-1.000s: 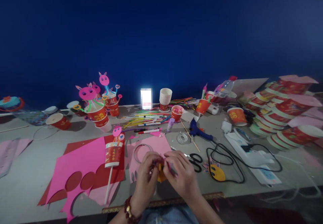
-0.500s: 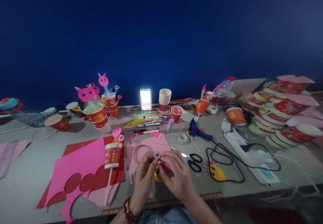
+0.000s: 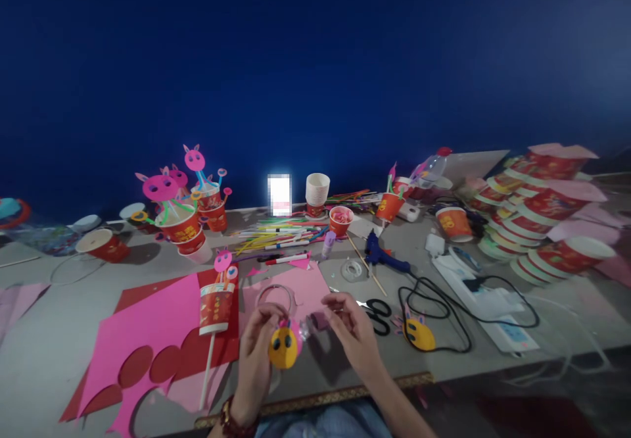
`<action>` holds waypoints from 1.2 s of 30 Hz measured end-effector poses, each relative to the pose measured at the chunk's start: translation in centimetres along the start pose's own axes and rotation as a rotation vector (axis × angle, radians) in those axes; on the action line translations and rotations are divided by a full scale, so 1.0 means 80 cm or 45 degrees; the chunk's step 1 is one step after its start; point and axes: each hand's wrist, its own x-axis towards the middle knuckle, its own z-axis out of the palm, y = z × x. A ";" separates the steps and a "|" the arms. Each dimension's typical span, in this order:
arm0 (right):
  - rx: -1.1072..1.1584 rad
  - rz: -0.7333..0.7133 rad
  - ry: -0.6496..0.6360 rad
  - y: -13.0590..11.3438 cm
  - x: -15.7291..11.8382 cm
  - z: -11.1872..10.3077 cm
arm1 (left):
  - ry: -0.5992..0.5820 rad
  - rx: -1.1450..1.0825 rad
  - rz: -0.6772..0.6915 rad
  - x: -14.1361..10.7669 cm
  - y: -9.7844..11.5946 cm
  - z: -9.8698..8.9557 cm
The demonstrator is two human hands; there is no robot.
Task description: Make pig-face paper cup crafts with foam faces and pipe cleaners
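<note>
Left hand (image 3: 255, 347) pinches a round yellow paper face (image 3: 282, 355) near its pink top; right hand (image 3: 351, 326), half-curled, grip unclear, hovers at its two o'clock.

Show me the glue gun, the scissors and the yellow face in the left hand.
Glue gun (image 3: 378, 255): head view, blue body.
Scissors (image 3: 377, 315): head view, black handles.
Yellow face (image 3: 282, 353): head view, just below the eyes.

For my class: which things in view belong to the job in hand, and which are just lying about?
Belong to the job:
yellow face, held in the left hand, with the right hand nearby
perhaps the similar second yellow face

Seem just lying about, touched by neither hand:
black-handled scissors
blue glue gun
roll of clear tape
red-capped bottle
</note>
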 end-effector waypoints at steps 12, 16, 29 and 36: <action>0.390 0.290 -0.139 0.001 -0.006 0.005 | -0.201 0.205 0.037 -0.014 0.005 0.026; 0.201 0.362 -0.006 0.001 -0.006 -0.099 | -0.172 0.270 0.083 -0.013 -0.001 0.027; -0.273 0.660 0.394 0.034 -0.088 -0.268 | -1.003 0.838 0.413 0.000 0.006 0.066; -0.083 0.723 0.162 0.019 -0.107 -0.267 | -1.515 1.123 0.943 -0.005 -0.069 0.202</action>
